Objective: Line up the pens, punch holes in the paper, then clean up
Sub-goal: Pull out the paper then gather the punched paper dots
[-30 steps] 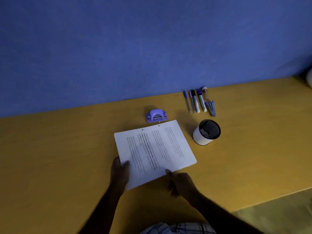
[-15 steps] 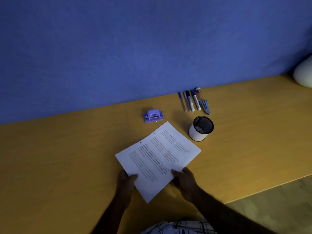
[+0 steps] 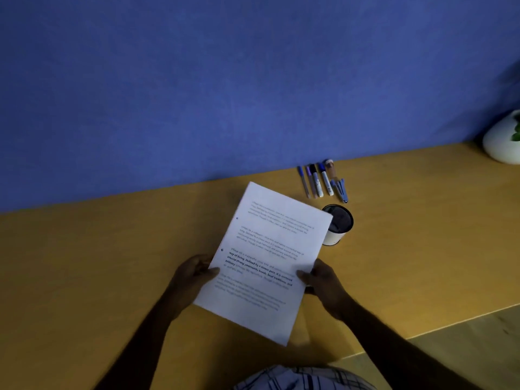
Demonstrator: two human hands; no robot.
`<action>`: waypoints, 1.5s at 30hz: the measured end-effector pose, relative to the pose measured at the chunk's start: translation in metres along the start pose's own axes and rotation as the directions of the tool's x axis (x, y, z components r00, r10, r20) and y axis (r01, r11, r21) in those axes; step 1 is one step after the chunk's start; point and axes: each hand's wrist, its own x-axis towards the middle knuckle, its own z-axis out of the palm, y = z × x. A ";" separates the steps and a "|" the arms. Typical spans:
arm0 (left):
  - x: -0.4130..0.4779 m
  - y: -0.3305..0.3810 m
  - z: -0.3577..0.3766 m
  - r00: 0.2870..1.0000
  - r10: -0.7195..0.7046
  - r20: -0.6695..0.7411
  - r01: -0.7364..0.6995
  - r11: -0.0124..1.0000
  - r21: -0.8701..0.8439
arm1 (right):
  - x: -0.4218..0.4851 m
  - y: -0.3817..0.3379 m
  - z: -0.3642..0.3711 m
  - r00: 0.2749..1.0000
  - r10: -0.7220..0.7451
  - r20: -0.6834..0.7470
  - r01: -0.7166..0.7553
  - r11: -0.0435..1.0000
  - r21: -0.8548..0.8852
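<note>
the paper point(image 3: 270, 257) is the thing to steer by here: a printed white sheet held up off the yellow desk point(image 3: 98, 263), tilted so its far corner leans away toward the blue wall point(image 3: 225, 80). two small punched holes show along the sheet's left margin. the left hand point(image 3: 194, 274) grips the paper's left edge low down, thumb lying over the printed face and the other fingers curled behind it, out of sight. the right hand point(image 3: 323, 280) grips the opposite edge at about the same height, thumb on top of the sheet and the rest of the fingers folded under it. both hands are closed on the paper and nothing else is in them. just beyond the paper's right corner stands a white pen cup point(image 3: 339, 226) with a dark inside, part of it hidden behind the sheet. farther back from the paper, close to the wall, the pens point(image 3: 322, 181) lie in a neat row side by side on the desk, their lengths running roughly toward the wall, with a clump of shorter blue ones at the row's right end. well to the right of the paper, at the picture's edge, sits a white planter point(image 3: 501, 142) with a bit of green leaf showing. below the paper, at the bottom of the picture, a plaid garment point(image 3: 304, 378) shows.
</note>
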 end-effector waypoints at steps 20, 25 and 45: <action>-0.016 0.046 0.064 0.878 0.389 -0.277 -0.415 0.909 -0.040 | 0.005 -0.074 0.014 0.901 -0.434 0.018 0.435 0.899 -0.055; -0.020 0.046 0.070 0.860 0.388 -0.331 -0.443 0.890 -0.107 | -0.001 -0.079 0.015 0.885 -0.465 0.009 0.465 0.884 -0.037; -0.034 0.041 0.053 0.900 0.355 -0.254 -0.436 0.752 -0.493 | -0.001 -0.001 -0.010 0.997 0.065 -0.034 -0.070 0.981 -0.181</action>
